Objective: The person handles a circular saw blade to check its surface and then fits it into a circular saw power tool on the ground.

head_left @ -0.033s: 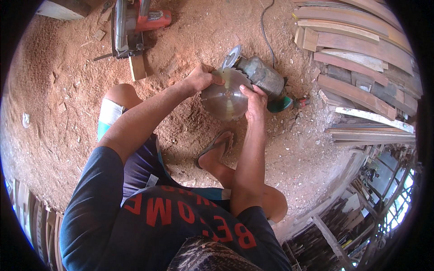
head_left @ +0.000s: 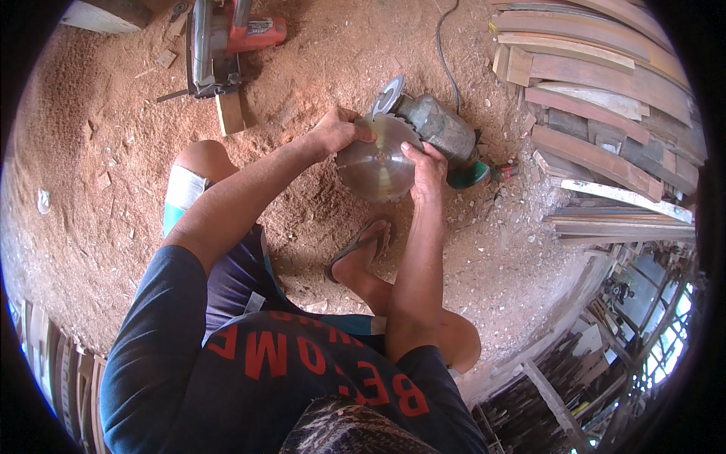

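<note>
Between both hands is a round steel saw blade (head_left: 376, 170) with a toothed rim. My left hand (head_left: 346, 132) grips its upper left, thumb on the face, and my right hand (head_left: 426, 170) grips its right side, also with the thumb on top. Just behind the blade, a dusty grey motor tool (head_left: 442, 130) lies on the sawdust-covered floor with a pale disc (head_left: 388, 94) at its left end, close to the blade's top edge. A green object (head_left: 469, 178) with red-handled tool parts beside it lies to the right of the motor, partly hidden.
A red and grey power saw (head_left: 253, 34) stands at the upper left by a wood offcut (head_left: 229, 113). A black cord (head_left: 446, 57) runs up from the motor. Stacked boards (head_left: 590, 91) line the right, more planks stand at lower left, and scrap wood piles at lower right.
</note>
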Motion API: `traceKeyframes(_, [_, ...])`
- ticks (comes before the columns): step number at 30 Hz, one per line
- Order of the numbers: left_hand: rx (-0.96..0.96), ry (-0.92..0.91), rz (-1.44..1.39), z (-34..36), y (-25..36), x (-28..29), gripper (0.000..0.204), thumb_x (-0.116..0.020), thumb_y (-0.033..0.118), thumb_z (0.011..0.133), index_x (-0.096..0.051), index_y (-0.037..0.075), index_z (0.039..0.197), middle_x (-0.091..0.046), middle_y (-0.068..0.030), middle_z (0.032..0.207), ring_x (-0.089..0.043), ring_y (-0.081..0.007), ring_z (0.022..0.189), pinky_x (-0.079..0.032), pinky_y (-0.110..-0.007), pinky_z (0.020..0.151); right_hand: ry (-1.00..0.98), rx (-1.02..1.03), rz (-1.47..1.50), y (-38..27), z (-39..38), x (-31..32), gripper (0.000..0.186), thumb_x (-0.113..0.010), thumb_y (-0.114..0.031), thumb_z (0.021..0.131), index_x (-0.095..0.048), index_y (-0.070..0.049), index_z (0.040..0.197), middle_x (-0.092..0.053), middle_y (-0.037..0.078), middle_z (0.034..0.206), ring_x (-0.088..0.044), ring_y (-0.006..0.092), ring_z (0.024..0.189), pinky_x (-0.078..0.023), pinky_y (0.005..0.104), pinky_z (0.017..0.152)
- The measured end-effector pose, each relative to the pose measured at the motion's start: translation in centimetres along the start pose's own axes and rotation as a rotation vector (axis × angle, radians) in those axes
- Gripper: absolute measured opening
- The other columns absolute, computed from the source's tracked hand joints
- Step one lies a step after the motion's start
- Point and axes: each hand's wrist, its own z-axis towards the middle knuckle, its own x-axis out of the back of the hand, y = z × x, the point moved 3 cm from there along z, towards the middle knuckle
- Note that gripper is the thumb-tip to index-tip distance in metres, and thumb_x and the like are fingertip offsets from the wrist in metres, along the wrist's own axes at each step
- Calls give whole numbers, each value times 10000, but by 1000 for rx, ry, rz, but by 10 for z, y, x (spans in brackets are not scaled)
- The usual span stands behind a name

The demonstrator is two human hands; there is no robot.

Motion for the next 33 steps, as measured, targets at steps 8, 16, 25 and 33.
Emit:
traceKeyframes(8, [9,14,0,-3,4,-3,375,-847,135,795,-733,-27,1114,-766,-108,967,-727,-189,844,-582,-331,806,91,-48,17,19,14,13,628,-844,-28,774,-565,100,1321,-668,211,1212,-653,265,1095,-496,369,1022])
traceKeyframes(16, [11,15,9,-2,2,-1,367,-840,131,805,-734,-22,1122,-767,-110,967,-727,-187,829,-586,-330,792,60,-42,2,27,23,17,747,-860,-37,763,-476,128,1382,-615,249,1293,-622,299,1177,-471,401,1079])
traceKeyframes(25, [-1,6,-5,-3,3,-2,361,-827,130,810,-736,-30,1121,-767,-116,956,-731,-189,822,-591,-336,787,70,-40,-5,25,21,17,759,-847,-32,768,-460,141,1397,-611,242,1300,-625,291,1167,-471,387,1067])
traceKeyframes(33, [6,23,16,-7,8,-3,408,-829,141,799,-723,-31,1154,-763,-122,978,-732,-206,835,-591,-344,800,-28,-37,-10,10,13,8,679,-819,-20,790,-491,151,1360,-646,230,1233,-656,278,1099,-504,376,1010])
